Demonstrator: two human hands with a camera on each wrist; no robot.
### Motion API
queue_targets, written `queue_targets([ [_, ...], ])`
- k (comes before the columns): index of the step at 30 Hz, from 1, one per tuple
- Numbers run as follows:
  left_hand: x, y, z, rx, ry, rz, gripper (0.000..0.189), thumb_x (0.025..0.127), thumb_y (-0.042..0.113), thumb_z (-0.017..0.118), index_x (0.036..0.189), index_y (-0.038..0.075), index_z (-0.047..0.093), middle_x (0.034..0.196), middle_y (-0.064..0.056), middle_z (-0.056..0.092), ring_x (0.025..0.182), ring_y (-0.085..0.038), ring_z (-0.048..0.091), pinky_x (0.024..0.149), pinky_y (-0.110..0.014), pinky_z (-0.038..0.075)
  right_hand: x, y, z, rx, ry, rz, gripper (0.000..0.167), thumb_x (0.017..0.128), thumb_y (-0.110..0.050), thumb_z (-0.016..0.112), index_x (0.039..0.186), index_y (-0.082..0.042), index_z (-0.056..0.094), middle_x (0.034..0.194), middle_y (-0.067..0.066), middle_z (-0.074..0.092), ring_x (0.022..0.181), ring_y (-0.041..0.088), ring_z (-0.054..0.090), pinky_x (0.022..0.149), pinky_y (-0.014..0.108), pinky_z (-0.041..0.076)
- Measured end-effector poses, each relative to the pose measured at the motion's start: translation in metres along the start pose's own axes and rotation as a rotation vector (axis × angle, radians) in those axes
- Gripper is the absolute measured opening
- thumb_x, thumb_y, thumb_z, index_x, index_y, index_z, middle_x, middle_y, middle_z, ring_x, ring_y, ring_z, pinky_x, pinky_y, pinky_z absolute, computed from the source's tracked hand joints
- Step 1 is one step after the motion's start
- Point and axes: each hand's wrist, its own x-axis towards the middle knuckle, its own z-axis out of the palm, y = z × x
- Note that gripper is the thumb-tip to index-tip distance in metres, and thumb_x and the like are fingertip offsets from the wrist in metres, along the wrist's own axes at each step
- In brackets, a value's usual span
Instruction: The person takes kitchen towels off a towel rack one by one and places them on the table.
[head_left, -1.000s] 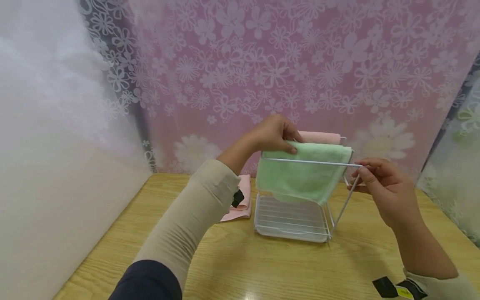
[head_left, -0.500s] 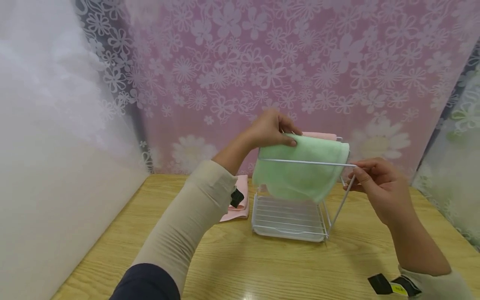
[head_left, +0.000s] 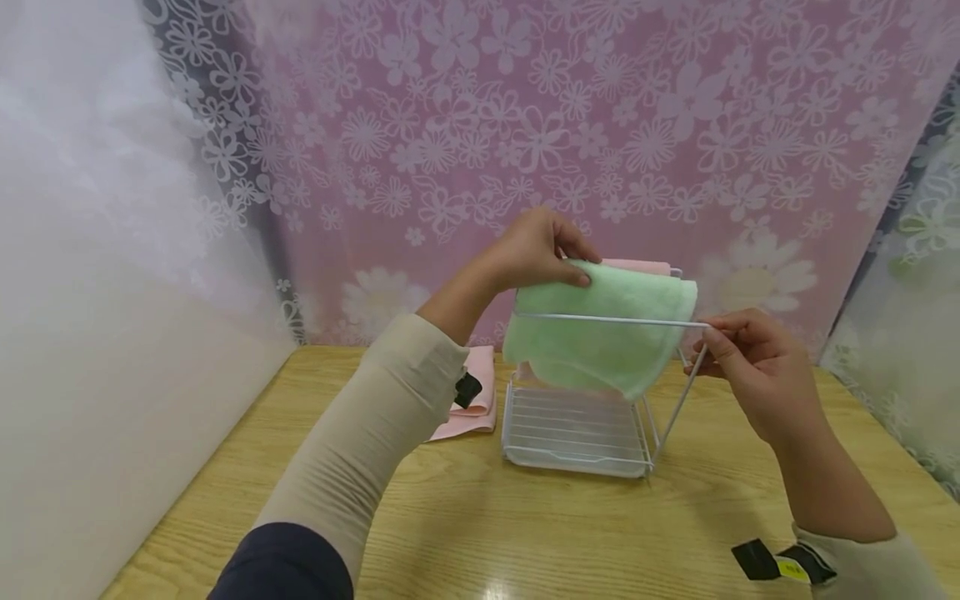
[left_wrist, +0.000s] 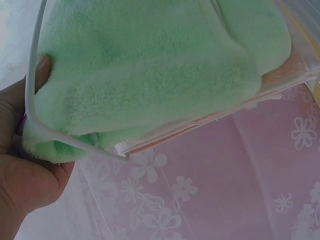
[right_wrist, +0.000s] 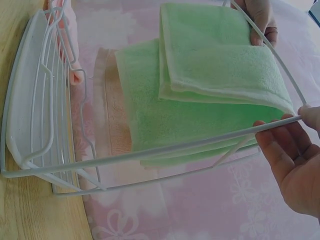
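One rack (right_wrist: 90,163), gripped by right hand (head_left: 772,379), bears a pink towel (head_left: 639,267); left hand (head_left: 534,252) pinches green towel (head_left: 600,350).

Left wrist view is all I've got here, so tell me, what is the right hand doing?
Observer: In the head view, the right hand grips an upper corner of the white rack.
Operator: Okay, and what's lying beside that rack?
Observer: A folded pink cloth lies on the table, left of the rack in the head view.
Operator: Does the green towel hang all the way down to the bottom?
Observer: No. The right wrist view shows a gap between its lower edge and the white tray.
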Motion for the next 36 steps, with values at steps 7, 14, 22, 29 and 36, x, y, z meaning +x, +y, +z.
queue_targets([
  [7, -0.002, 0.003, -0.002, 0.074, -0.081, 0.004, 0.025, 0.076, 0.007, 0.085, 0.1, 0.007, 0.077, 0.089, 0.001, 0.074, 0.081, -0.011, 0.068, 0.074, -0.023, 0.053, 0.0, -0.001, 0.002, 0.009, 0.029, 0.015, 0.014, 0.097, 0.011, 0.048, 0.106, 0.014, 0.058, 0.086, 0.012, 0.063, 0.071, 0.018, 0.065, 0.066, 0.023, 0.056],
  [14, -0.003, -0.002, -0.004, 0.071, -0.133, -0.004, 0.031, 0.076, 0.009, 0.085, 0.105, 0.004, 0.075, 0.097, -0.001, 0.074, 0.086, -0.01, 0.068, 0.077, -0.021, 0.053, 0.0, -0.002, 0.003, -0.007, 0.028, 0.01, 0.015, 0.097, 0.01, 0.047, 0.106, 0.014, 0.058, 0.086, 0.01, 0.064, 0.072, 0.017, 0.065, 0.067, 0.022, 0.056],
  [22, -0.002, -0.011, -0.002, 0.078, -0.125, -0.023, 0.031, 0.075, 0.005, 0.085, 0.105, 0.005, 0.076, 0.099, -0.003, 0.074, 0.086, -0.01, 0.069, 0.076, -0.019, 0.053, 0.0, -0.001, 0.001, -0.002, 0.021, 0.009, 0.015, 0.097, 0.01, 0.048, 0.106, 0.013, 0.059, 0.085, 0.009, 0.064, 0.071, 0.017, 0.064, 0.067, 0.022, 0.056],
  [29, 0.001, -0.013, 0.005, 0.082, -0.14, -0.027, 0.03, 0.077, 0.009, 0.084, 0.106, 0.005, 0.076, 0.091, -0.003, 0.075, 0.078, -0.009, 0.069, 0.071, -0.023, 0.054, -0.001, -0.001, -0.001, -0.016, 0.009, 0.0, 0.014, 0.097, 0.01, 0.048, 0.105, 0.012, 0.059, 0.085, 0.008, 0.064, 0.071, 0.017, 0.065, 0.066, 0.022, 0.056],
  [36, 0.002, -0.014, 0.008, 0.089, -0.103, -0.059, 0.028, 0.079, 0.008, 0.082, 0.106, 0.005, 0.076, 0.09, -0.001, 0.074, 0.078, -0.009, 0.068, 0.071, -0.022, 0.054, -0.001, -0.001, 0.002, -0.045, 0.031, 0.004, 0.015, 0.097, 0.01, 0.048, 0.106, 0.013, 0.06, 0.085, 0.008, 0.064, 0.071, 0.017, 0.064, 0.066, 0.022, 0.056],
])
